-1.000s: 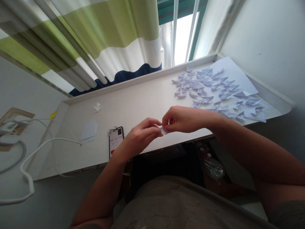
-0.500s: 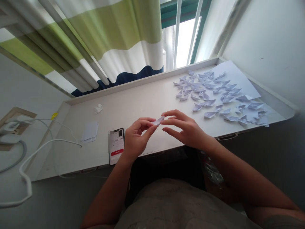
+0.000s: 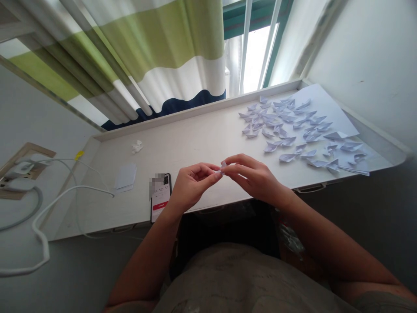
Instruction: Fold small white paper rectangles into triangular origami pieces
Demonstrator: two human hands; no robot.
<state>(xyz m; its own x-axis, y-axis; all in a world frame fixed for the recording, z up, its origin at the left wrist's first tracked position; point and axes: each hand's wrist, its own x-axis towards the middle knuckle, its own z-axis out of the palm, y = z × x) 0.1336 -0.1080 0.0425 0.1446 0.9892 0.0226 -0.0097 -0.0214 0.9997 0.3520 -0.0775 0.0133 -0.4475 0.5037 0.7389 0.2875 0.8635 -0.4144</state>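
A small folded white paper boat [image 3: 223,166] is pinched between my two hands, above the front part of the white desk. My left hand [image 3: 194,182] closes thumb and fingers on its left side. From the right, my right hand [image 3: 249,173] grips it with the fingertips. The fingers cover most of the boat, so only a small peak shows. Many finished paper boats [image 3: 286,117] lie spread over the right side of the desk, apart from my hands.
A phone [image 3: 161,198] with a running timer lies left of my left hand. Beyond it are a stack of paper slips [image 3: 125,177] and a crumpled paper [image 3: 137,146]. White cables [image 3: 78,188] cross the left end. A large paper sheet [image 3: 329,106] lies at the back right.
My right fingers have closed onto the paper boat, where they were spread beside it before. The boat now shows less and has turned, its peak pointing up. The view has shifted slightly.
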